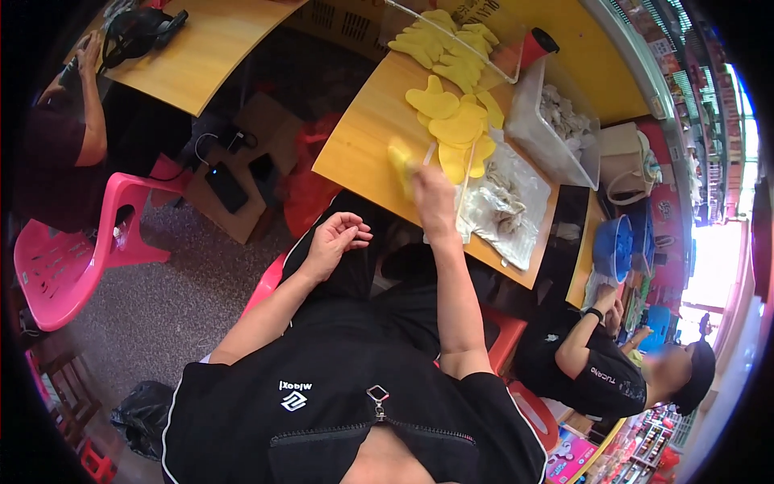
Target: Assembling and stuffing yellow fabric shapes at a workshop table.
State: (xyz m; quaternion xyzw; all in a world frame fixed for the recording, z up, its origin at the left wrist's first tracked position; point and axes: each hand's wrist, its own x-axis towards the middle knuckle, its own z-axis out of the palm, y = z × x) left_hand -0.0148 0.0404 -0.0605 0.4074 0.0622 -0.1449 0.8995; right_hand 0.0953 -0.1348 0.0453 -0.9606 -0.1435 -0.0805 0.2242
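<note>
My right hand (434,200) is closed on a soft yellow piece (400,164) above the near edge of the wooden table (363,121); both are smeared by motion. My left hand (332,244) is held over my lap, its fingers loosely curled and slightly apart, with nothing visible in it. Just beyond the right hand lies a pile of flat, rounded yellow pieces (458,127). To its right, crumpled whitish material (501,203) rests on a flattened clear plastic bag (528,230).
More yellow pieces (443,44) are heaped at the table's far end, near a red cylinder (538,47). A translucent bin (528,113) holds whitish scraps. Someone in black (588,363) sits at right; another person (68,137) sits at left near a pink chair (68,266).
</note>
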